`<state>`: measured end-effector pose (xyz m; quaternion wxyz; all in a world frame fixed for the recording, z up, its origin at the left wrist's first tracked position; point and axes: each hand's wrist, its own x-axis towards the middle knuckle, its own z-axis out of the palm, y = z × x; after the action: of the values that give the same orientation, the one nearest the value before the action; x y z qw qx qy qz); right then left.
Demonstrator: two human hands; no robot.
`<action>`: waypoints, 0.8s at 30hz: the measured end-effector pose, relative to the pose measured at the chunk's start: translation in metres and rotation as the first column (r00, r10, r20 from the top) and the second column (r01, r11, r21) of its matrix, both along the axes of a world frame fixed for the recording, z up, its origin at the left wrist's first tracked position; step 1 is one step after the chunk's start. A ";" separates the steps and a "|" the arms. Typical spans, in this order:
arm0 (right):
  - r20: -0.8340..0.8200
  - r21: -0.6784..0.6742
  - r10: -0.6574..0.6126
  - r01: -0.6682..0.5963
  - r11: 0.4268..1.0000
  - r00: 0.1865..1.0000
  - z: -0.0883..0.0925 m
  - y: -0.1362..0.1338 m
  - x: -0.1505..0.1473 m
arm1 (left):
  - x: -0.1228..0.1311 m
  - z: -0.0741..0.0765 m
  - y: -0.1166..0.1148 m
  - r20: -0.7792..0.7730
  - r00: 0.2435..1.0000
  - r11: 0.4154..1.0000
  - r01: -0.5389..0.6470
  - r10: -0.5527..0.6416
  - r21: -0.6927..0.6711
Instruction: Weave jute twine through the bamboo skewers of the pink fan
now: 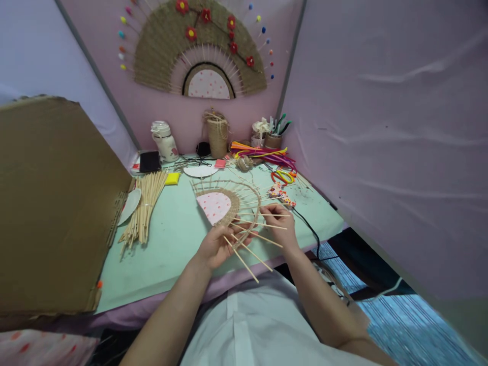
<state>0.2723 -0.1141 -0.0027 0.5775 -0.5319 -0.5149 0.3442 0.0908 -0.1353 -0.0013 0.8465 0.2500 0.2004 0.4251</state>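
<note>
A half-woven fan (224, 206) lies tilted above the pale green table (171, 239). It has a pink dotted half-disc at its centre, jute cord woven around it, and thin wooden sticks radiating outward. My left hand (217, 246) grips the fan's lower edge among the sticks, fingers closed. My right hand (280, 221) pinches the sticks and cord at the fan's right side, fingers curled.
A bundle of loose sticks (143, 208) lies at the left by a big cardboard sheet (49, 203). At the back stand a jute-wrapped jar (217, 134), a white jug (163, 140), pipe cleaners (263, 152), orange scissors (284, 176) and a glue gun (280, 193). A finished fan (200, 48) hangs on the wall.
</note>
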 end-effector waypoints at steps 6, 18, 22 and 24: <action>0.002 0.009 0.015 -0.015 1.000 1.000 -0.007 0.003 0.004 | 0.003 0.004 -0.003 0.027 0.998 0.999 0.054 -0.054 0.008; -0.006 0.079 -0.008 0.009 0.997 1.000 0.005 -0.003 0.019 | 0.000 0.006 -0.007 0.030 0.998 0.994 0.049 -0.053 0.100; 0.027 0.113 -0.043 0.039 0.993 0.999 0.009 -0.006 0.028 | -0.001 0.005 -0.007 0.021 0.997 0.991 0.072 -0.075 0.116; 0.058 0.136 -0.067 0.058 0.989 0.996 0.011 -0.008 0.033 | -0.001 0.005 -0.007 0.017 0.997 0.990 0.074 -0.077 0.119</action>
<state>0.3056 -0.1220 0.0085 0.6062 -0.5182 -0.5376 0.2737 0.0897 -0.1427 0.0038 0.8478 0.3027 0.1560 0.4065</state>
